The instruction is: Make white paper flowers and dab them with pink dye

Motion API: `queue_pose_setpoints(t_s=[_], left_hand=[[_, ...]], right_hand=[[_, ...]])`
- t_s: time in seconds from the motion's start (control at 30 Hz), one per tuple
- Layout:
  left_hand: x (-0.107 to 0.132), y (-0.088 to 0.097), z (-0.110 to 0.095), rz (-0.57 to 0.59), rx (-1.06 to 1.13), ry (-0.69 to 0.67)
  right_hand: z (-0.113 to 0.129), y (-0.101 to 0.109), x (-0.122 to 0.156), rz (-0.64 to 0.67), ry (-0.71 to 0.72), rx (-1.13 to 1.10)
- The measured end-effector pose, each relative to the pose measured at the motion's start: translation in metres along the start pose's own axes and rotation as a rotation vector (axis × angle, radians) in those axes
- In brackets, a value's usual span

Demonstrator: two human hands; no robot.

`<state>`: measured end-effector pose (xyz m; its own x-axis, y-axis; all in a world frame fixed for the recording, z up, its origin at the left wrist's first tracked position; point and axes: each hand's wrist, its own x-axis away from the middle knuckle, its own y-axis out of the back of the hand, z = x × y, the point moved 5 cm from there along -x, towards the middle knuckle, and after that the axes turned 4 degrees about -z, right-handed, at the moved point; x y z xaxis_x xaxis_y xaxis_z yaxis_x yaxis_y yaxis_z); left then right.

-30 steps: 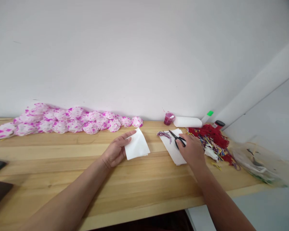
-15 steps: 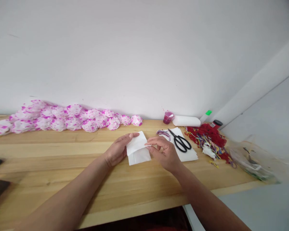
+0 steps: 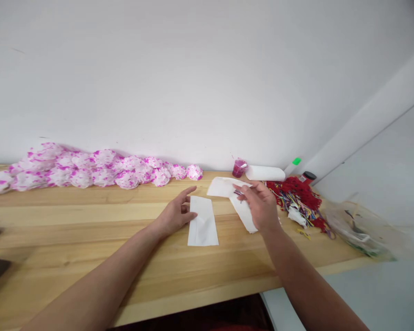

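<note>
A folded white paper sheet [image 3: 203, 225] lies in front of me on the wooden table. My left hand [image 3: 175, 212] is beside its left edge, fingers apart, the thumb tip resting over the paper. Farther right, my right hand [image 3: 264, 208] pinches another white paper sheet [image 3: 221, 187] between thumb and fingers. That sheet is above a white paper stack [image 3: 244, 216], and a bit of purple thread [image 3: 239, 193] shows beside the fingers. The right hand hides most of the stack, and the scissors are covered from sight.
Pink-spotted white paper balls [image 3: 127, 172] line the wall at left. Behind the right hand stand a cup of purple liquid [image 3: 239, 168] and a white roll [image 3: 265, 173]. Red tangled yarn [image 3: 300, 193], a dark-lidded jar [image 3: 308, 177] and a clear plastic bag [image 3: 359, 234] are at right.
The paper both hands were handling is now down on the table by my left hand. My right hand has moved right to the stack and taken hold of another sheet.
</note>
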<state>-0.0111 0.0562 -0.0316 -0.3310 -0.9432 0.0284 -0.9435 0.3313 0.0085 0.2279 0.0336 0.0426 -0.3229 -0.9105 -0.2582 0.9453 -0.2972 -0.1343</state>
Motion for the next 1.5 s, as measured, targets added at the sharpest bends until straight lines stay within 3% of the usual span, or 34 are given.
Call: queue_pose_setpoints(t_s=[0.13, 0.23, 0.3, 0.37, 0.67, 0.93, 1.1, 1.23, 1.37, 1.5], left_hand=[[0.001, 0.001, -0.001, -0.011, -0.001, 0.004], [0.002, 0.001, -0.003, -0.015, 0.036, 0.026], [0.003, 0.001, -0.004, -0.020, 0.042, 0.041], [0.004, 0.001, -0.006, -0.031, 0.049, 0.049], [0.007, 0.002, -0.012, -0.052, 0.097, 0.063], [0.007, 0.009, -0.005, -0.092, 0.192, 0.042], [0.018, -0.001, -0.020, -0.153, 0.182, 0.142], [0.036, -0.011, -0.035, -0.161, 0.079, 0.130], [0.059, -0.005, -0.032, -0.194, -0.173, 0.079], [0.094, 0.009, -0.037, -0.311, -0.596, -0.189]], right_hand=[[0.011, 0.038, -0.010, -0.034, 0.270, 0.227], [-0.003, 0.063, -0.011, 0.045, 0.256, 0.476], [-0.015, 0.078, -0.009, 0.054, 0.215, 0.750], [-0.022, 0.088, -0.004, 0.051, 0.206, 0.881], [-0.021, 0.097, 0.002, -0.004, 0.250, 1.068], [-0.024, 0.101, 0.003, 0.050, 0.235, 1.059], [-0.009, 0.097, 0.012, 0.056, 0.339, 1.092], [0.014, 0.072, 0.044, 0.062, 0.549, 0.940], [0.018, 0.028, 0.091, 0.322, 0.520, 0.691], [0.015, -0.006, 0.131, 0.598, 0.552, 0.618]])
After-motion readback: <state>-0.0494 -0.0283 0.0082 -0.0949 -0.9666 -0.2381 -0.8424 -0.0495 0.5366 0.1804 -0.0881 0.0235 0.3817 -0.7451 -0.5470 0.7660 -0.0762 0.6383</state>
